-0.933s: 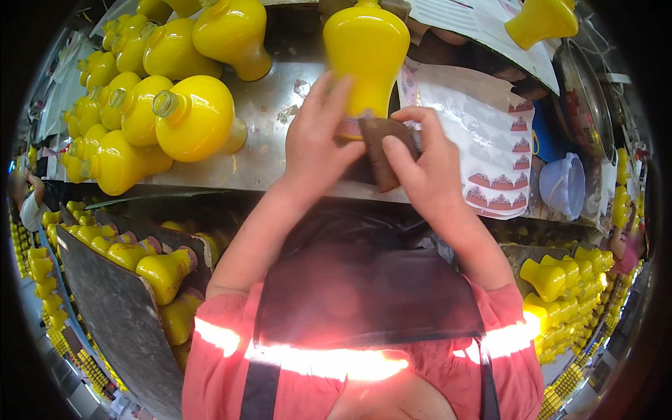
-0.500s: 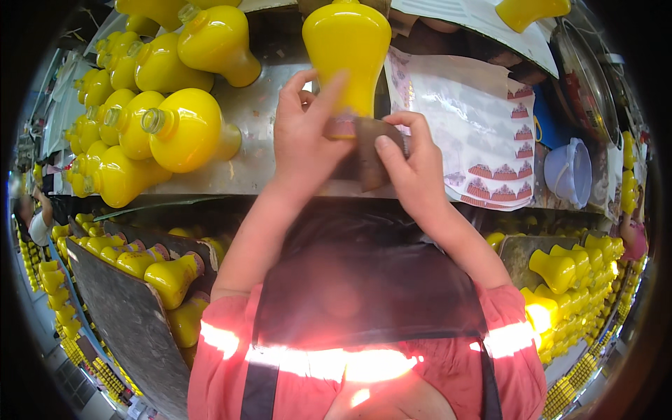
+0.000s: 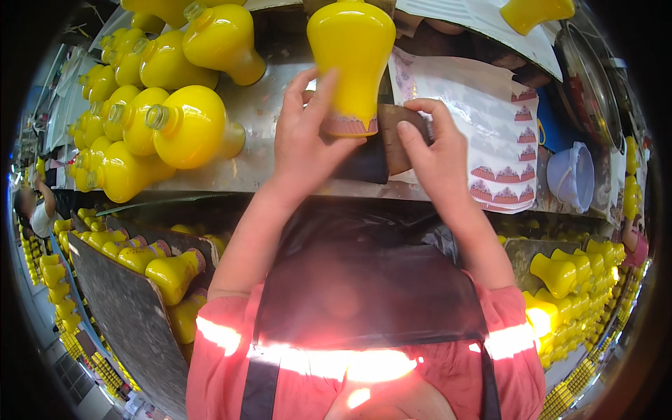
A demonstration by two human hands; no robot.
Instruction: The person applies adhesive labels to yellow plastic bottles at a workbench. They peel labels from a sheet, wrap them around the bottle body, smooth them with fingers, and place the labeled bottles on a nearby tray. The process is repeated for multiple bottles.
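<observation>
A glossy yellow glass bottle [image 3: 353, 52] lies in front of me, its narrow foot toward me. Around that foot runs a pinkish patterned decal band [image 3: 353, 125]. My left hand [image 3: 302, 136] curls about the lower left side of the bottle, thumb beneath the foot, fingers along its side. In my right hand [image 3: 441, 143] is a flat brown rectangular piece [image 3: 397, 136], pinched between thumb and fingers. It stands just right of the decal band, apart from it. What it is made of I cannot tell.
Several yellow bottles [image 3: 189, 126] lie on the metal bench at the left. To the right are printed decal sheets [image 3: 465, 126] and a small lilac bucket [image 3: 570, 175]. Boards with more yellow bottles [image 3: 171, 276] flank me on both sides. A person [image 3: 43, 210] is at the far left.
The brown piece and my right hand have moved right, away from the bottle's foot, so more of the decal band shows. My left hand stays on the bottle.
</observation>
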